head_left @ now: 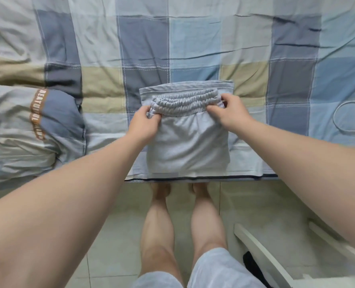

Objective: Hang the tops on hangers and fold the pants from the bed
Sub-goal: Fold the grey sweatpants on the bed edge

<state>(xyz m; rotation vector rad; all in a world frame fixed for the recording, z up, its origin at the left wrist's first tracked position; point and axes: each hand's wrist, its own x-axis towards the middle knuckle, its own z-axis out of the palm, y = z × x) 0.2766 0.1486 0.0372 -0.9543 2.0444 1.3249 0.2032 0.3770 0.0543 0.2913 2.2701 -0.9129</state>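
Observation:
Light grey pants (188, 142) lie folded into a compact rectangle near the front edge of the bed (193, 48), their gathered elastic waistband facing away from me. My left hand (144, 124) pinches the left end of the waistband. My right hand (229, 113) grips the right end of it. A folded layer of the same cloth shows beyond the waistband. No tops or hangers are in view.
The bed carries a blue, grey and beige checked sheet. A rumpled duvet or pillow (27, 129) with a brown lettered stripe lies at the left. A thin white loop (353, 116) rests at the right. My bare legs stand on tiled floor; white furniture (261, 258) sits at the lower right.

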